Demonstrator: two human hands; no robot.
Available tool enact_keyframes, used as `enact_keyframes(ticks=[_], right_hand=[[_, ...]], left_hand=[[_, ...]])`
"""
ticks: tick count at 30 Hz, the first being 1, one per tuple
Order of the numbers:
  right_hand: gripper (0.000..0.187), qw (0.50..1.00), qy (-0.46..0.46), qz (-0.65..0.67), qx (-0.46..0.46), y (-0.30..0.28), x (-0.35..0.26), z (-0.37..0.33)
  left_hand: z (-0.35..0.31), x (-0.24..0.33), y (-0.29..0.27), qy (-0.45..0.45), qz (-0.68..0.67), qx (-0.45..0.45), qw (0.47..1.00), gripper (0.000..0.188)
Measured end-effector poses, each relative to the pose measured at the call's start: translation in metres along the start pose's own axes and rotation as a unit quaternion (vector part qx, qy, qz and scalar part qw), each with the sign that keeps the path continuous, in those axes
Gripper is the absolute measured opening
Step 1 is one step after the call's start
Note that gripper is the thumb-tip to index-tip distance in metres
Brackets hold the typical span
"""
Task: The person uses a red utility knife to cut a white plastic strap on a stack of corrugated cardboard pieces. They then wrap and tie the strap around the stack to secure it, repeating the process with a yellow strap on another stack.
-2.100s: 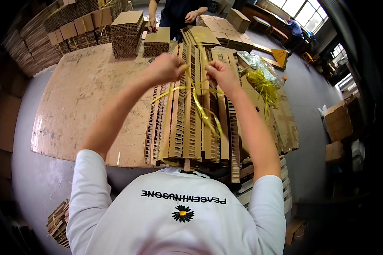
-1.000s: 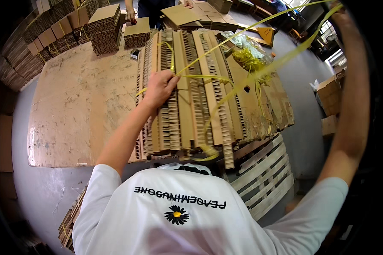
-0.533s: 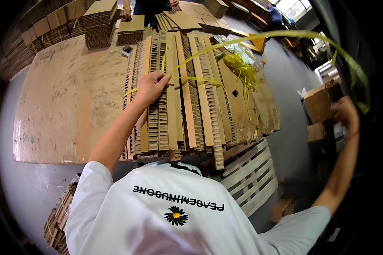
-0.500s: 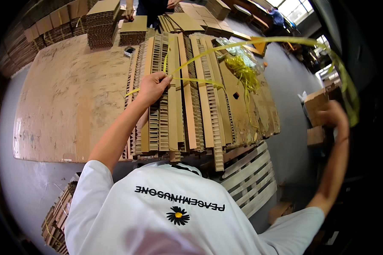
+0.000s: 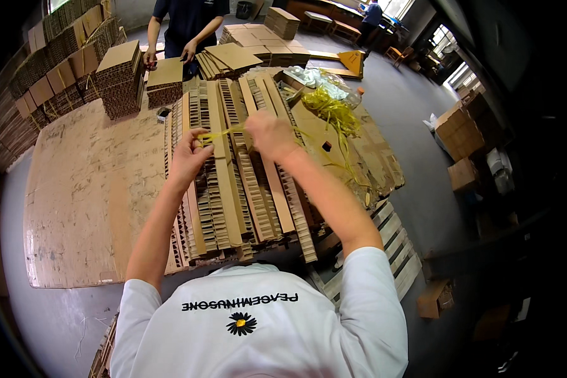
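Note:
My left hand (image 5: 192, 156) pinches a yellow plastic strap (image 5: 224, 132) above a row of long honeycomb cardboard strips (image 5: 218, 189). The strips lie side by side on the table, pointing away from me, some with their ribbed cores upward. My right hand (image 5: 271, 135), slightly blurred, is closed on the same strap a little to the right. A short length of strap runs taut between both hands. Past the right hand, a thin strap end trails over the strips. How the strap passes beneath the strips is hidden.
A tangle of yellow strapping (image 5: 332, 110) lies right of the strips beside clear plastic wrap (image 5: 321, 79). Stacked cardboard pads (image 5: 118, 82) stand at the far left edge. Across the table, a person's hands (image 5: 189, 50) are at a smaller stack (image 5: 165, 79). A slatted pallet (image 5: 397, 252) sits below right.
My right hand has come in from far out on the right, where the strap arced through the air, to beside my left hand. The view has shifted, showing more of the person opposite.

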State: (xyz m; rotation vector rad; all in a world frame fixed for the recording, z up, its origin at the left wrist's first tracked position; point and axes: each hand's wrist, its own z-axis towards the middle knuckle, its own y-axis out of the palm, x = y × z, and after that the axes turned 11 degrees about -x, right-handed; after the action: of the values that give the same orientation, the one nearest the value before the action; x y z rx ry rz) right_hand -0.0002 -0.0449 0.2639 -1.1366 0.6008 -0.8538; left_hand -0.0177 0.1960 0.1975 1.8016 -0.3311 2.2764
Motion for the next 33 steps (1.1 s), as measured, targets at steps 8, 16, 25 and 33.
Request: enact_keyframes(ticks=[8, 16, 25, 33], right_hand=[[0.026, 0.766, 0.321, 0.526, 0.184, -0.104, 0.12, -0.054], [0.038, 0.638, 0.451, 0.546, 0.301, -0.114, 0.278, -0.172], [0.028, 0.583, 0.508, 0.597, 0.213, 0.052, 0.378, -0.279], [0.039, 0.895, 0.419, 0.116, 0.099, 0.08, 0.331, -0.242]], left_hand=[[0.006, 0.036, -0.023, -0.057, -0.048, 0.098, 0.992, 0.041], [0.032, 0.083, 0.006, -0.07, -0.215, 0.077, 0.971, 0.04], [0.024, 0.106, -0.074, -0.061, -0.235, 0.182, 0.953, 0.021], [0.011, 0.234, -0.147, 0.01, -0.022, 0.275, 0.961, 0.024]])
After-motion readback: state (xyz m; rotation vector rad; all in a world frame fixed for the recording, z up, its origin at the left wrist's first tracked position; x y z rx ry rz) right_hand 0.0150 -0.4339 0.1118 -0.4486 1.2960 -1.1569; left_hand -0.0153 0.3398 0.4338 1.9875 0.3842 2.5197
